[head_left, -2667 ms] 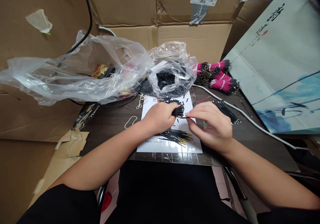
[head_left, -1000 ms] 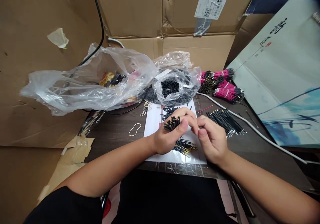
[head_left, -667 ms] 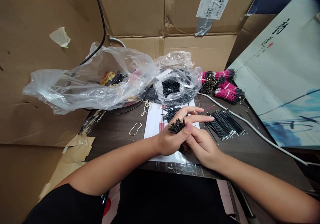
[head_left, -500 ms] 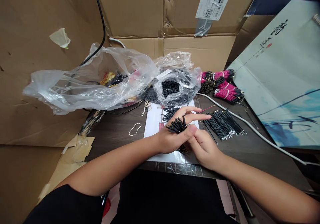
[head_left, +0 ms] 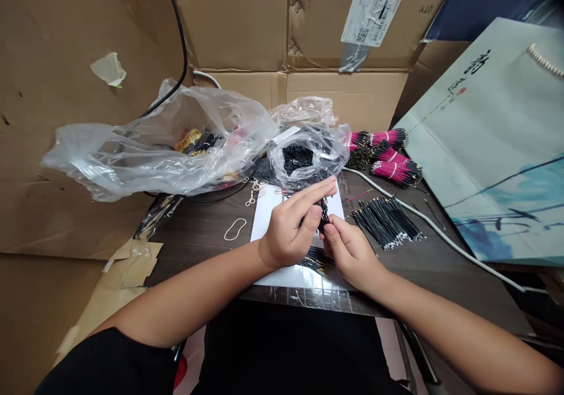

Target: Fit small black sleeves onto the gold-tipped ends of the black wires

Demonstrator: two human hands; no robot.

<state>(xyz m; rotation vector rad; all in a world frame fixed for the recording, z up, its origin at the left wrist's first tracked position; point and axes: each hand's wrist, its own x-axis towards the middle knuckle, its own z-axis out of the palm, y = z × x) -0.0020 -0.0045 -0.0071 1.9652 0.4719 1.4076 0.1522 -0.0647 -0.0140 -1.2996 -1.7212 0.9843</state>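
My left hand [head_left: 288, 227] is curled around a small bundle of black wires [head_left: 324, 216], and its fingers reach over the top of the bundle. My right hand [head_left: 350, 251] comes in from the lower right and pinches the same bundle with its fingertips. Just below both hands, loose black wires with gold tips [head_left: 314, 260] lie on a white printed sheet [head_left: 267, 230], partly hidden by my hands. To the right, a spread of black wires with silver tips [head_left: 385, 223] lies on the dark table.
Tied magenta wire bundles [head_left: 388, 154] sit behind the wire spread. A clear bag of black pieces [head_left: 299, 160] stands at the sheet's far edge. A white cable [head_left: 423, 218], a rubber band [head_left: 235, 229], a large plastic bag [head_left: 132, 154] and cardboard surround the table.
My hands have drawn closer together, and the left hand's fingers have closed over the bundle. The right hand's fingers now pinch it. The black wire spread on the right has grown since the earliest frame.
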